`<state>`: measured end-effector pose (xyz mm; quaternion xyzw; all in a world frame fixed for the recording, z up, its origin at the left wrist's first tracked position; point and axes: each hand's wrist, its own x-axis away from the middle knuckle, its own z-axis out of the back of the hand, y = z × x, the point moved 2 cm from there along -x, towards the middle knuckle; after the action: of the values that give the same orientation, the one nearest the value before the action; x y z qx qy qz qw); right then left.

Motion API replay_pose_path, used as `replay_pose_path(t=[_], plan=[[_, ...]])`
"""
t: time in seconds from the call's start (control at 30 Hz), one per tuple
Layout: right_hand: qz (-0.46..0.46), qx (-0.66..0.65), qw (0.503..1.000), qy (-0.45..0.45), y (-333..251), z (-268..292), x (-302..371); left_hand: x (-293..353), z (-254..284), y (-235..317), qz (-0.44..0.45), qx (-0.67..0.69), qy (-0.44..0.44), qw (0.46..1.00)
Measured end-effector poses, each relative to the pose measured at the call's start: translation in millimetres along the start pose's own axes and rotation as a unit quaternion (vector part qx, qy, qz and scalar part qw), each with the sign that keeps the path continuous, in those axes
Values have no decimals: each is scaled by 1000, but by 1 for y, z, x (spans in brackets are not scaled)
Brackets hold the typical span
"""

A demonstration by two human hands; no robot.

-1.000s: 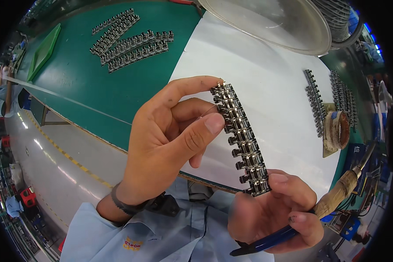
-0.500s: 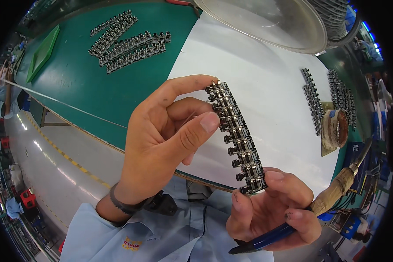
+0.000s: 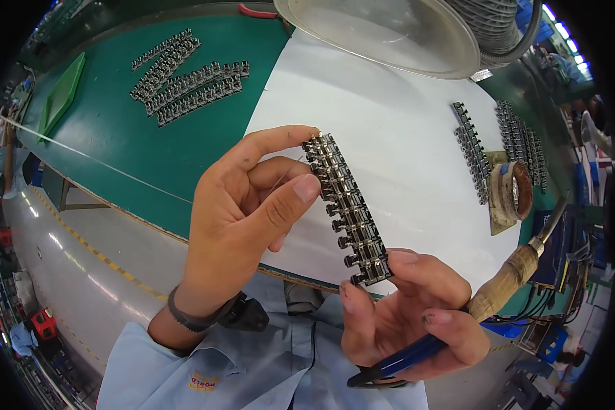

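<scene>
1. My left hand (image 3: 242, 212) is pinching the connector strip (image 3: 352, 219) near its top end, thumb on the side, index finger curled over the end.
2. My right hand (image 3: 417, 307) is half curled at the strip's lower end, with the soldering iron (image 3: 504, 283) gripped across the fingers. Can't tell how hard that thumb and index press on the strip.
3. So the strip's held at a slant in front of the white sheet (image 3: 396, 150).
4. Off right: more strips (image 3: 471, 154) by a rusty ring-shaped holder (image 3: 511, 191).
5. Far left: another bunch of strips (image 3: 195, 92) on the green tabletop (image 3: 116, 147), plus a green tray (image 3: 61, 96).
</scene>
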<state>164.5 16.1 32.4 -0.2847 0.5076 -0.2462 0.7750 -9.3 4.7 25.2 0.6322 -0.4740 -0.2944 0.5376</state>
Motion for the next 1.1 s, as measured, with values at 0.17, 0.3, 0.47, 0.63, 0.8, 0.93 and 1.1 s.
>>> replay_pose_path(t=[0.17,0.3,0.47,0.63,0.8,0.93,1.1], plan=[[-3,5,1000,1,-2,1,0,1,0,-2,-9,-15,-3,1000],[-1,-1,1000,24,0,-1,5,3,1,0,9,4,-7,1000],[-26,-35,998,38,0,-10,8,14,10,5,89,23,-46,995],[-15,-65,998,23,-3,-29,11,22,17,1,87,-34,-93,991],[-11,-126,991,42,6,-39,16,9,29,19,50,-96,-42,993],[-28,-115,991,67,13,-25,19,-12,76,48,-108,-378,67,917],[-85,2,995,60,25,22,24,-23,141,42,-167,-551,114,809]])
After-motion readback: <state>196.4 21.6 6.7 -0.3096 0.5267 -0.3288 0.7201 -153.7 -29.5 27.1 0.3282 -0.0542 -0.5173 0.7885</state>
